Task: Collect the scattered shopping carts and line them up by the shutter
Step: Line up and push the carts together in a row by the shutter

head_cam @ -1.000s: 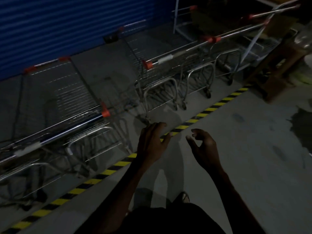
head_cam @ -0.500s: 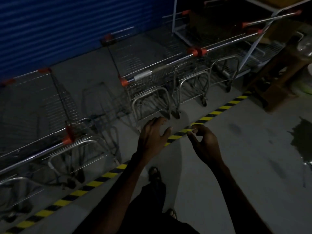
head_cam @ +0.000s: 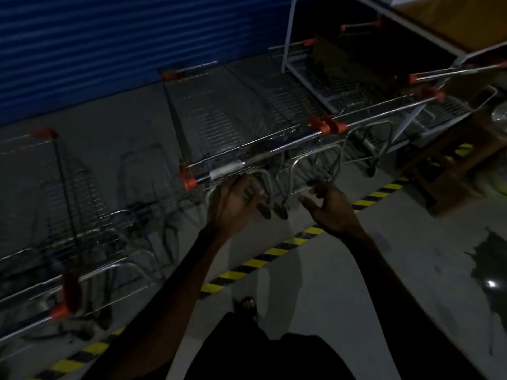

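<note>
The scene is dim. Several wire shopping carts with orange-capped handles stand in a row facing the blue shutter (head_cam: 123, 42). The middle cart (head_cam: 233, 127) has its handle bar (head_cam: 255, 156) straight ahead of me. My left hand (head_cam: 233, 204) reaches out just below that bar, fingers loosely spread, holding nothing. My right hand (head_cam: 329, 207) hovers to its right with fingers half curled, also holding nothing. Another cart (head_cam: 55, 215) stands at the left, and a third cart (head_cam: 384, 113) at the right.
A yellow-and-black striped line (head_cam: 260, 256) crosses the concrete floor behind the carts. A white metal rack (head_cam: 307, 75) stands at the back right, with brown wooden furniture (head_cam: 452, 171) at the right edge. A dark wet patch (head_cam: 491, 264) marks the floor on the right. My sandalled foot (head_cam: 248, 305) shows below.
I have stepped closer to the middle cart. Both hands have moved forward and up toward its handle, and the left cart has slid toward the frame's left edge.
</note>
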### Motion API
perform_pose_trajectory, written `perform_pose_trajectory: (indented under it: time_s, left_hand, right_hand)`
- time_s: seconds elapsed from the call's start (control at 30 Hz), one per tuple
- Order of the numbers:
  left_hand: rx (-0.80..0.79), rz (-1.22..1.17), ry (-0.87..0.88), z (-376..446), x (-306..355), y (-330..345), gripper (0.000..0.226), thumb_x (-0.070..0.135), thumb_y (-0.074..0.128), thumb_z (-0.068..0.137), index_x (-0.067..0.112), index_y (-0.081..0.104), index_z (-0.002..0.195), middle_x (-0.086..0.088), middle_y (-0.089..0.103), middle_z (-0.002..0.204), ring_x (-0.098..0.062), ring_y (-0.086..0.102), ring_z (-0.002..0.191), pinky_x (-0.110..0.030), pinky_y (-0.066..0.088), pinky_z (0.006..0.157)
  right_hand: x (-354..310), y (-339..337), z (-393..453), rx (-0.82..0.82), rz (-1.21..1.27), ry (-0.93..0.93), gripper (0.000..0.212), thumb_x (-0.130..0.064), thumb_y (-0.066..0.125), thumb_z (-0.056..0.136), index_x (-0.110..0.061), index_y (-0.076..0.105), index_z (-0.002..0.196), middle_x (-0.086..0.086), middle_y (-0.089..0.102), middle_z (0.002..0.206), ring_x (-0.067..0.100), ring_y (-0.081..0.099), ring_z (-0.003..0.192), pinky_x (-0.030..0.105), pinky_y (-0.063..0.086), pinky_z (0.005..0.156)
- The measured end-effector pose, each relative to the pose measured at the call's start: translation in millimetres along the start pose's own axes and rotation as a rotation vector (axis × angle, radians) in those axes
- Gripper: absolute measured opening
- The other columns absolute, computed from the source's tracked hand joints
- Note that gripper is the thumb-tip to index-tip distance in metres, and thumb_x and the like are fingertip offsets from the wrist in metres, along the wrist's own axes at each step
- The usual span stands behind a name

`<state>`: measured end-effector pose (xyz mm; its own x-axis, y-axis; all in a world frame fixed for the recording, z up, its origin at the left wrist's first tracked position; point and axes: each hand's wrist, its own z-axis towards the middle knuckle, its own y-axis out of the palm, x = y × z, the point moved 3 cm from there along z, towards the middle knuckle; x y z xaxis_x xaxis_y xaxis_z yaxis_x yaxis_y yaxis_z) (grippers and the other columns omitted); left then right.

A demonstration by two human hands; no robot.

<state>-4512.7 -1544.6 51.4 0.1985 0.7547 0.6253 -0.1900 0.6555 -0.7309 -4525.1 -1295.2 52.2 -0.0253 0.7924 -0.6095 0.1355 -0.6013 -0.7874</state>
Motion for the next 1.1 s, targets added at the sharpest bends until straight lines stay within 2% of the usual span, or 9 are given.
perform_pose_trajectory:
  time_s: [0.23, 0.4, 0.53, 0.6, 0.67, 0.77, 0.9, 1.0, 1.1]
  left_hand:
    - [0.012, 0.220, -0.054, 69.1, -48.4, 8.2, 0.038, 0.047, 0.063, 0.094, 0.018, 0.072, 0.116, -0.008, 0.070, 0.117, -0.035, 0.063, 0.110, -0.046, 0.052, 0.096]
    - [-0.219, 0.431, -0.248, 82.5, -65.1, 18.4, 0.059, 0.071, 0.049, 0.095, 0.027, 0.068, 0.129, -0.008, 0.075, 0.120, -0.035, 0.071, 0.109, -0.045, 0.056, 0.093]
    - [-0.236, 0.541, -0.367, 89.8, -56.2, 21.4, 0.079, 0.088, 0.031, 0.092, 0.027, 0.078, 0.111, -0.011, 0.078, 0.105, -0.036, 0.074, 0.101, -0.042, 0.055, 0.087]
    - [-0.210, 0.578, -0.456, 90.5, -54.1, 20.8, 0.098, 0.101, 0.020, 0.080, 0.025, 0.079, 0.102, -0.012, 0.079, 0.102, -0.034, 0.074, 0.101, -0.042, 0.057, 0.087]
    - [-0.191, 0.646, -0.546, 91.1, -51.4, 18.8, 0.109, 0.109, 0.013, 0.066, 0.019, 0.073, 0.084, -0.012, 0.078, 0.096, -0.033, 0.074, 0.097, -0.042, 0.056, 0.088]
    - [-0.149, 0.720, -0.591, 92.1, -42.7, 18.8, 0.105, 0.111, 0.015, 0.062, 0.020, 0.067, 0.071, -0.014, 0.077, 0.089, -0.033, 0.075, 0.093, -0.039, 0.055, 0.087]
    - [-0.152, 0.683, -0.640, 87.5, -40.0, 19.7, 0.091, 0.100, 0.047, 0.072, 0.019, 0.081, 0.096, -0.015, 0.079, 0.105, -0.033, 0.072, 0.108, -0.039, 0.052, 0.096]
    - [-0.232, 0.701, -0.651, 76.5, -36.2, 22.6, 0.083, 0.101, 0.040, 0.076, 0.043, 0.077, 0.121, -0.009, 0.076, 0.122, -0.031, 0.067, 0.122, -0.042, 0.048, 0.106]
    - [-0.158, 0.788, -0.561, 60.4, -24.0, 22.6, 0.083, 0.105, 0.030, 0.074, 0.048, 0.080, 0.106, -0.005, 0.080, 0.103, -0.028, 0.071, 0.112, -0.044, 0.051, 0.105]
  right_hand:
    - [-25.1, -24.8, 117.1, -0.070, -0.294, -0.236, 0.059, -0.041, 0.070, 0.099, -0.012, 0.054, 0.148, 0.019, 0.058, 0.146, 0.040, 0.057, 0.131, 0.048, 0.051, 0.101]
    - [-3.0, -14.4, 198.7, -0.193, -0.489, -0.405, 0.058, -0.061, 0.064, 0.090, -0.020, 0.071, 0.130, 0.013, 0.067, 0.136, 0.037, 0.061, 0.130, 0.048, 0.050, 0.104]
    - [9.4, -3.5, 228.2, -0.178, -0.610, -0.446, 0.085, -0.092, 0.041, 0.083, -0.027, 0.077, 0.122, 0.009, 0.077, 0.117, 0.033, 0.067, 0.119, 0.045, 0.041, 0.112]
    - [12.9, -0.2, 242.3, -0.257, -0.625, -0.411, 0.111, -0.106, 0.014, 0.071, -0.032, 0.073, 0.129, 0.007, 0.077, 0.119, 0.033, 0.068, 0.118, 0.046, 0.048, 0.108]
    - [21.9, -0.5, 255.7, -0.354, -0.596, -0.368, 0.114, -0.112, 0.016, 0.064, -0.039, 0.069, 0.133, 0.005, 0.075, 0.124, 0.032, 0.069, 0.116, 0.045, 0.055, 0.100]
    - [21.8, -8.6, 255.9, -0.369, -0.542, -0.392, 0.110, -0.112, 0.028, 0.063, -0.029, 0.076, 0.118, 0.007, 0.077, 0.114, 0.030, 0.073, 0.105, 0.035, 0.058, 0.082]
    - [15.6, -13.5, 252.4, -0.355, -0.609, -0.413, 0.101, -0.109, 0.034, 0.066, -0.013, 0.065, 0.076, 0.011, 0.070, 0.085, 0.030, 0.071, 0.088, 0.033, 0.046, 0.068]
    - [18.0, -15.4, 244.2, -0.342, -0.588, -0.458, 0.096, -0.109, 0.035, 0.064, -0.016, 0.058, 0.062, -0.001, 0.057, 0.062, 0.022, 0.063, 0.065, 0.029, 0.041, 0.061]
    - [23.6, -13.3, 231.5, -0.354, -0.559, -0.522, 0.103, -0.114, 0.022, 0.056, -0.016, 0.055, 0.058, 0.000, 0.054, 0.056, 0.020, 0.059, 0.060, 0.029, 0.045, 0.060]
